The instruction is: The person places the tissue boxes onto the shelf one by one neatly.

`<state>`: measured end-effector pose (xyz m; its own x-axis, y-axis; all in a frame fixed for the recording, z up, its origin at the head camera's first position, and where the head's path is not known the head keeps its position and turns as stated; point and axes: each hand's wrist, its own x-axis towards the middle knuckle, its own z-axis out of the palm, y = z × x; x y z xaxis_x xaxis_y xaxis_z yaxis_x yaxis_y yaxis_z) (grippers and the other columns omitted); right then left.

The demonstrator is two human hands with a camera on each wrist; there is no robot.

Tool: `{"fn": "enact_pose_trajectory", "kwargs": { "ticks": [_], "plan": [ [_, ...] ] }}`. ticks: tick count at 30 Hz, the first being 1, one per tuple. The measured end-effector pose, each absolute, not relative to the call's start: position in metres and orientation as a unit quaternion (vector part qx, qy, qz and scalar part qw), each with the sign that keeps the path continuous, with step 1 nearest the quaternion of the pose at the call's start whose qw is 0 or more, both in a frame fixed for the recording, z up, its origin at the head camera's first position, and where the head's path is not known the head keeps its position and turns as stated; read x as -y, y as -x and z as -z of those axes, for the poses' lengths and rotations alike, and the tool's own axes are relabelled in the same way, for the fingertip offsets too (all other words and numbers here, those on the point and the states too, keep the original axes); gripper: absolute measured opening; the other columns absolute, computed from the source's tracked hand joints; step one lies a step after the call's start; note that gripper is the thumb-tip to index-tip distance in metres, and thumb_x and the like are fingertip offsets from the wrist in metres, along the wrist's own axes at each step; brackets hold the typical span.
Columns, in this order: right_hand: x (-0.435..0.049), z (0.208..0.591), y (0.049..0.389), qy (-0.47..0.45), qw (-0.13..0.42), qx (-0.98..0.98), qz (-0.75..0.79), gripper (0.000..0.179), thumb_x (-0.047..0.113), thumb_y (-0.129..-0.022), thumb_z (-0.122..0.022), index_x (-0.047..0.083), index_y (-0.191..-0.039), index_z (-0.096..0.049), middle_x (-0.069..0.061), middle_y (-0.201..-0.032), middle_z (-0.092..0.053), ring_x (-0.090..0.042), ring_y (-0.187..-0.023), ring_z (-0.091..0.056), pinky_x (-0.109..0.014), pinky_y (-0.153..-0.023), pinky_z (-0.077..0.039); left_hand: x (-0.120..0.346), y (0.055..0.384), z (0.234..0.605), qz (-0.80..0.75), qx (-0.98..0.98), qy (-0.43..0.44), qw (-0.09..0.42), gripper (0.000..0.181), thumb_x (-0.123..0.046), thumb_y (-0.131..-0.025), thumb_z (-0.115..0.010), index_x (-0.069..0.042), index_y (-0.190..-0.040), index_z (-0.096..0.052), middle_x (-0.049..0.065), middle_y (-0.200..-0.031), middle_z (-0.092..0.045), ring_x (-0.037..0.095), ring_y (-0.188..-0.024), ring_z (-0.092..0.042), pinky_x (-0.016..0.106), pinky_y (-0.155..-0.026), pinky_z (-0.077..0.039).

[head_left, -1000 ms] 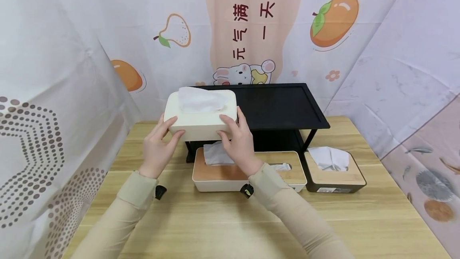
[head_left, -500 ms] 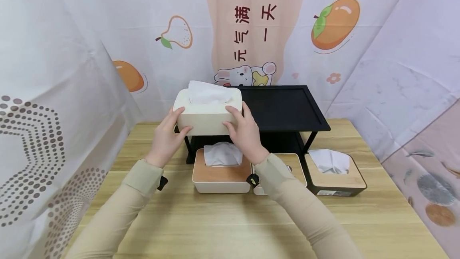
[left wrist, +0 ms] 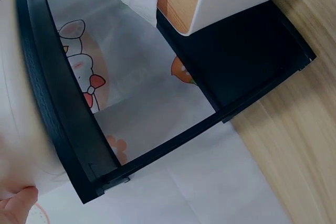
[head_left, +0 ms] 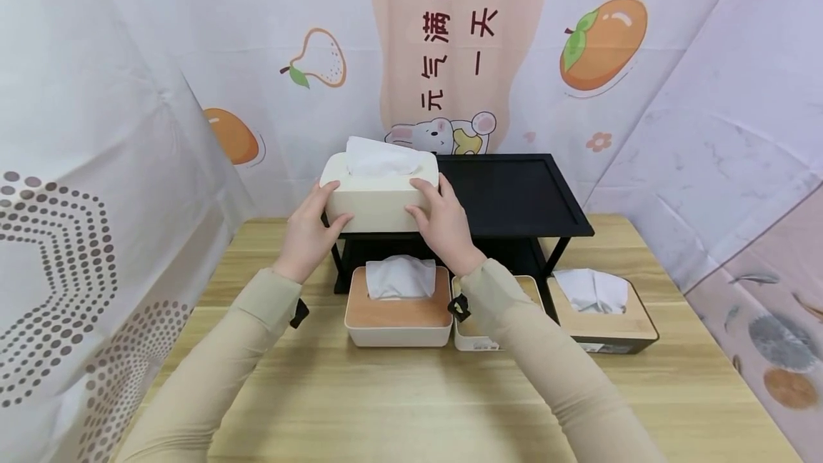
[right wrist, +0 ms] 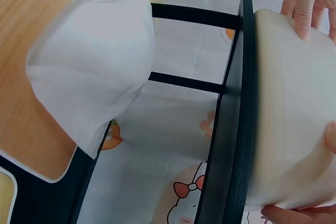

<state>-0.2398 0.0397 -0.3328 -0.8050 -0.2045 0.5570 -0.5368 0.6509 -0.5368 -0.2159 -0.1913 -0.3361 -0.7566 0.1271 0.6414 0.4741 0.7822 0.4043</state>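
A cream tissue box (head_left: 373,211) with a white tissue standing out of its top is held level between my two hands. My left hand (head_left: 311,231) grips its left end, thumb on the front face and fingers at the top edge. The right hand (head_left: 447,227) grips the right end in the same way. Behind and below is the black two-tier rack (head_left: 514,191); the box overlaps the left part of its upper shelf. Both wrist views show the box's underside right at the upper shelf (right wrist: 239,119). In the right wrist view the left hand's fingers (right wrist: 304,14) lie on the box's far end.
A tissue box with a reddish wood lid (head_left: 398,313) sits in front of the rack's lower shelf. Right of it are a lighter wood-lidded box (head_left: 474,331), partly hidden by my right sleeve, and a dark tissue box (head_left: 617,331). Printed curtains (head_left: 257,20) hang behind.
Both hands have carried the cream tissue box to the right and farther back, over the rack's upper left end. The reddish-lidded box now shows fully.
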Motion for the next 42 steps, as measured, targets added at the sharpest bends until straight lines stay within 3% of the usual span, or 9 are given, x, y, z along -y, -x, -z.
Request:
{"fn": "enact_pose_trajectory", "kwargs": {
  "ticks": [7, 21, 31, 42],
  "plan": [
    [-0.041, 0.333, 0.250, -0.202, 0.210, 0.883, -0.369, 0.044, 0.019, -0.089, -0.067, 0.012, -0.130, -0.054, -0.031, -0.143, -0.034, -0.044, -0.124, -0.047, -0.051, -0.097, -0.045, 0.189, 0.229, 0.337, 0.310, 0.892, 0.165, 0.286, 0.054, -0.010, -0.084, -0.072, 0.000, -0.132, -0.050, 0.025, -0.133, -0.052, 0.043, -0.134, -0.035, 0.052, -0.104, -0.037],
    [-0.044, 0.314, 0.270, -0.168, 0.165, 0.897, -0.373, 0.046, 0.021, -0.083, -0.073, 0.013, -0.127, -0.060, -0.020, -0.141, -0.043, -0.037, -0.120, -0.051, -0.047, -0.100, -0.043, 0.185, 0.248, 0.330, 0.329, 0.894, 0.135, 0.274, 0.052, -0.009, -0.084, -0.071, -0.001, -0.132, -0.051, 0.025, -0.140, -0.046, 0.038, -0.135, -0.037, 0.045, -0.096, -0.048],
    [-0.041, 0.309, 0.287, -0.161, 0.159, 0.906, -0.358, 0.047, 0.023, -0.082, -0.073, 0.015, -0.127, -0.060, -0.019, -0.140, -0.046, -0.037, -0.120, -0.052, -0.047, -0.101, -0.042, 0.181, 0.263, 0.328, 0.328, 0.900, 0.105, 0.269, 0.053, -0.010, -0.085, -0.069, -0.003, -0.134, -0.050, 0.021, -0.134, -0.052, 0.036, -0.136, -0.036, 0.047, -0.107, -0.037],
    [-0.042, 0.319, 0.288, -0.156, 0.162, 0.909, -0.352, 0.048, 0.024, -0.084, -0.072, 0.016, -0.129, -0.059, -0.017, -0.139, -0.046, -0.035, -0.118, -0.054, -0.046, -0.100, -0.043, 0.181, 0.264, 0.332, 0.326, 0.906, 0.119, 0.243, 0.052, -0.010, -0.089, -0.065, -0.001, -0.136, -0.046, 0.022, -0.142, -0.044, 0.036, -0.138, -0.032, 0.045, -0.111, -0.032]
  ]
}}
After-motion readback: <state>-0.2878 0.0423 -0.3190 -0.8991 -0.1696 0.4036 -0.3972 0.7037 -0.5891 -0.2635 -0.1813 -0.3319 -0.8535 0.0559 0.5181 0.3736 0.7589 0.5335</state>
